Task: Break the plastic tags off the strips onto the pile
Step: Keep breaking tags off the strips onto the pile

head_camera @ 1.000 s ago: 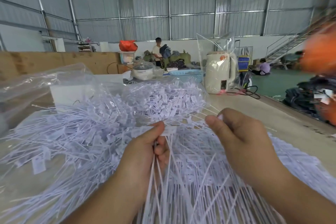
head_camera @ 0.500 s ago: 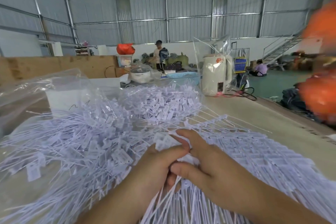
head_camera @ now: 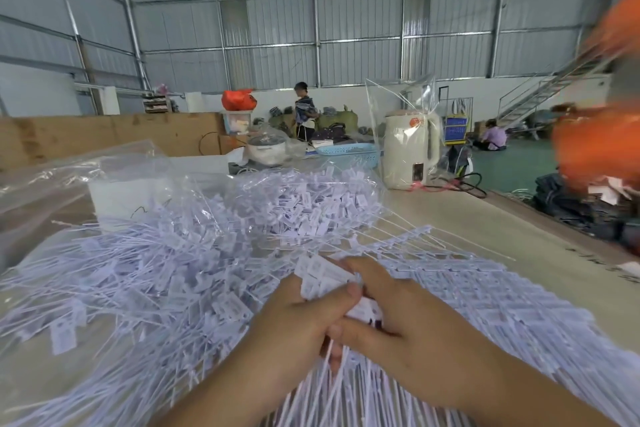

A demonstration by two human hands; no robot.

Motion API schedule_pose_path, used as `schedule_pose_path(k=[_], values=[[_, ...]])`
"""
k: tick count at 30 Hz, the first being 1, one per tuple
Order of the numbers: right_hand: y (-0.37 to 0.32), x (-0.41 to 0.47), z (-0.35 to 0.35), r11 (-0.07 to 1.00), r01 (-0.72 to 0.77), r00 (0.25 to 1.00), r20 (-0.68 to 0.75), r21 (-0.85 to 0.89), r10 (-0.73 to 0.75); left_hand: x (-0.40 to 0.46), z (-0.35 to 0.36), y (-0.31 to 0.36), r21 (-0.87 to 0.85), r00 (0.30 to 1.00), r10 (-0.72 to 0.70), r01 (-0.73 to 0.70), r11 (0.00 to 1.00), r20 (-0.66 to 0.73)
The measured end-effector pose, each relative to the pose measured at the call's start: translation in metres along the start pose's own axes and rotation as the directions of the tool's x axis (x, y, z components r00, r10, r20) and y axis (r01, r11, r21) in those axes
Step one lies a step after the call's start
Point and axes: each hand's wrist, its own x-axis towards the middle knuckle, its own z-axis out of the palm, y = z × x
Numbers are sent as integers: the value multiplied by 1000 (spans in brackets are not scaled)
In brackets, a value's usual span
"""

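Warehouse counter (head_camera: 485, 225) lies buried in white tags. My left hand (head_camera: 298, 333) and right hand (head_camera: 412, 326) meet, each grip pinching one strip (head_camera: 325, 276) of tags above the pile (head_camera: 145, 274).

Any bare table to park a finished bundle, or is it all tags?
Bare table runs on the right, between the tag pile, the kettle and the table's right edge. The centre and left are crowded with tags and plastic bags. Left hand and right hand grip the strips.
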Motion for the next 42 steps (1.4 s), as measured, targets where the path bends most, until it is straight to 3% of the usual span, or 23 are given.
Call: schedule_pose_path(k=[4,10,14,20,23,25,27,29,30,33,35,39,42], values=[[8,-2,-9,999,3,1000,-5,49,-3,4,-5,-4,10,995,28,-27,1000,-96],[13,-2,-9,995,56,990,122,80,-66,2,-7,-5,226,995,89,-97,969,46],[10,0,-10,986,70,984,152,148,-93,0,-7,1,105,985,44,-62,993,167],[14,-2,-17,993,-19,994,105,119,7,4,-4,3,-68,1000,27,-27,997,-7],[7,-2,-12,998,-47,998,-35,33,48,3,4,2,-122,996,67,-73,990,-58],[2,0,-7,995,-62,974,-215,73,76,3,9,4,-201,991,63,-85,976,-114],[3,3,-12,971,-69,865,-471,227,172,2,7,5,-274,988,10,-53,960,-154],[8,2,-23,960,-8,794,-582,278,175,0,2,7,-286,986,-26,-21,958,-163],[9,0,-24,957,21,822,-550,290,149,0,1,9,-279,986,-23,-24,960,-163],[6,-4,-11,935,52,969,-245,352,38,-4,3,11,-176,987,1,-30,984,-158],[7,-3,-3,956,60,989,-143,286,-19,-5,9,9,-94,988,21,-35,995,-150],[8,-4,1,993,41,997,-75,110,-33,-3,13,1,-73,990,-3,-7,997,-142],[7,-7,5,998,41,999,-35,51,-39,-6,17,2,-69,999,-48,48,996,7]])
